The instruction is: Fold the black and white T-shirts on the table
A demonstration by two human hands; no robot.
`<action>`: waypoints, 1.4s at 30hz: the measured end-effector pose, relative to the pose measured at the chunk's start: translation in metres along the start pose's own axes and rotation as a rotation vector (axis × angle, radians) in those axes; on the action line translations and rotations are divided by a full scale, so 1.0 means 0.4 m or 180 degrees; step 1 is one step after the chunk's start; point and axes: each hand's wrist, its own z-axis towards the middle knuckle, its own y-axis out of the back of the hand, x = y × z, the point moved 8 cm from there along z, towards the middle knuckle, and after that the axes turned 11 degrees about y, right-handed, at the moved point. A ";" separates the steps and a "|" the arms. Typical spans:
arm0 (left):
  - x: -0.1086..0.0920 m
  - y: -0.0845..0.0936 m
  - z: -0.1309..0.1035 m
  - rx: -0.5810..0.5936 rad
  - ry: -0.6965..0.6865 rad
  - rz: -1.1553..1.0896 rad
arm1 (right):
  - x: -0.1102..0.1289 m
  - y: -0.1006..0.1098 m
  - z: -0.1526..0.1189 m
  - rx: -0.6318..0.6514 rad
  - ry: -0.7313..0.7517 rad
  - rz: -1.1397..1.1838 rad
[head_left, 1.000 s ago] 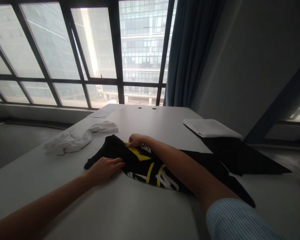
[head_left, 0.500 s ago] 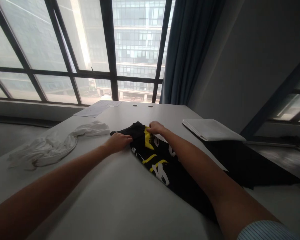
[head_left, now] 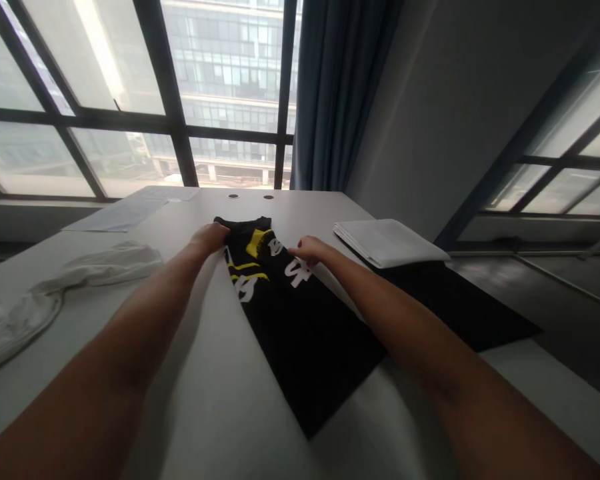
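"Where's the black printed T-shirt (head_left: pixel 300 340)?"

"Flat on the white table (head_left: pixel 220 373), stretched out lengthwise, its plain end towards the wearer and its yellow and white print at the far end."

"And the left hand (head_left: pixel 210 238)?"

"At the T-shirt's far left corner, fingers bent over the fabric, pinching it."

"The right hand (head_left: pixel 311 250)?"

"On the T-shirt's right edge, beside the white lettering. The fingers are bent in close, but I can't tell whether cloth is caught between them."

"What's to the right of the T-shirt?"

"A folded white cloth (head_left: pixel 390 242), its layers showing along one side. It rests on the far part of a flat black cloth (head_left: pixel 460 300), which reaches out from under it towards the wearer."

"To the left?"

"A crumpled white cloth (head_left: pixel 105 263), well apart from the T-shirt. Paper sheets (head_left: pixel 125 210) lie farther off, beyond the T-shirt and to its left."

"Anything straight past it?"

"Two small dark discs (head_left: pixel 233 196) in the tabletop, near the far edge. Behind them, beyond the T-shirt and slightly right, hangs a blue curtain (head_left: pixel 330 87)."
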 end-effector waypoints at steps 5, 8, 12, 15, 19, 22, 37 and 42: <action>0.033 -0.026 -0.025 -0.0177 0.0460 -0.0113 | -0.005 -0.057 -0.178 0.0350 0.0292 -0.0249; -0.043 -0.006 -0.107 -0.0295 0.0332 -0.0241 | -0.017 -0.060 -0.272 0.0141 0.0421 -0.0512; -0.200 0.037 -0.306 -0.0205 -0.0498 -0.0570 | -0.051 -0.057 -0.359 -0.0057 0.0401 -0.0401; -0.310 0.043 -0.484 0.0328 -0.1367 -0.1072 | -0.055 -0.062 -0.402 -0.0208 0.0586 -0.0288; -0.356 0.064 -0.612 0.0415 -0.1430 -0.1586 | -0.034 -0.085 -0.455 -0.0371 0.0793 -0.0134; -0.351 0.105 -0.644 0.0217 -0.1419 -0.1927 | -0.003 -0.105 -0.507 -0.0400 0.0955 -0.0018; -0.167 0.128 -0.794 0.0973 -0.1162 -0.1643 | 0.087 -0.162 -0.690 0.0842 0.1637 0.0365; -0.214 0.140 -0.812 0.0790 -0.1197 -0.1324 | 0.080 -0.146 -0.675 0.0221 0.2137 0.0035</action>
